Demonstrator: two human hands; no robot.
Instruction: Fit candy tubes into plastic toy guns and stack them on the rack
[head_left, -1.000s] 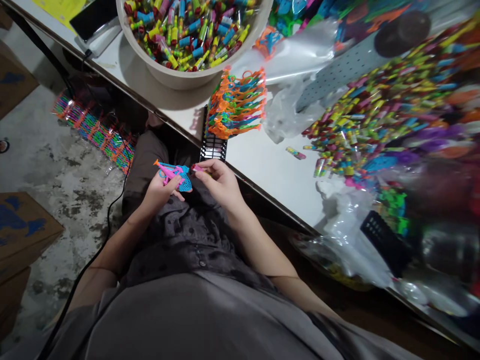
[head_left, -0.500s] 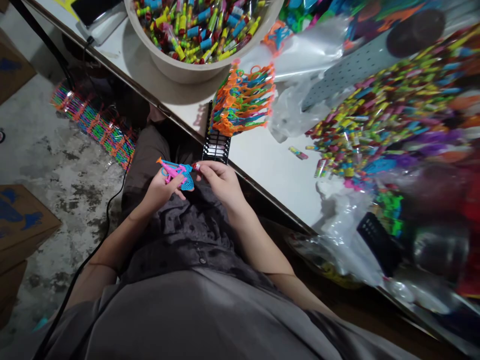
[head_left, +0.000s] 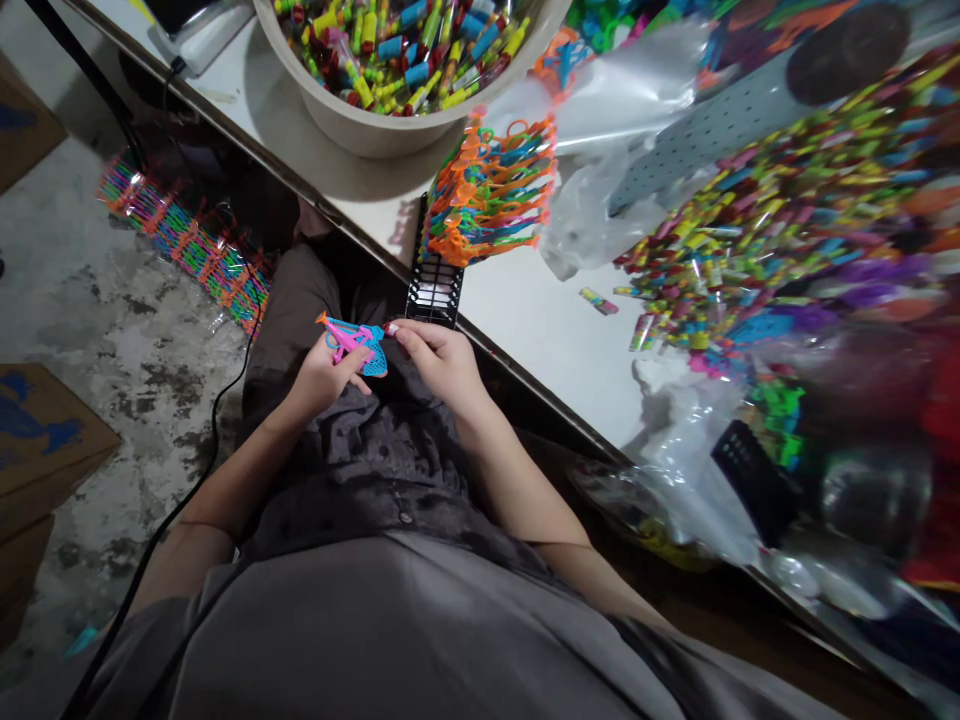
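Observation:
Over my lap, my left hand (head_left: 319, 378) is closed around a small pink and blue plastic toy (head_left: 358, 345) with an orange tip and a lattice part. My right hand (head_left: 444, 368) pinches a small red and white piece (head_left: 391, 328) between thumb and fingertips, close to the toy's right end. Whether that piece touches the toy is too small to tell. Just beyond my right hand, a black slotted rack (head_left: 433, 292) sticks out over the table edge. Orange, blue and green plastic toys (head_left: 491, 190) stand in a row on it.
A beige basin (head_left: 360, 132) of small colourful tubes sits on the white table (head_left: 532, 345). More tubes (head_left: 720, 250) lie heaped at the right, beside clear plastic bags (head_left: 675, 450). Cardboard boxes (head_left: 52, 430) and a bundle of colourful toys (head_left: 184, 240) are at the left.
The view has shifted slightly. Both hands stay almost in place, still holding the toy and the small red and white piece.

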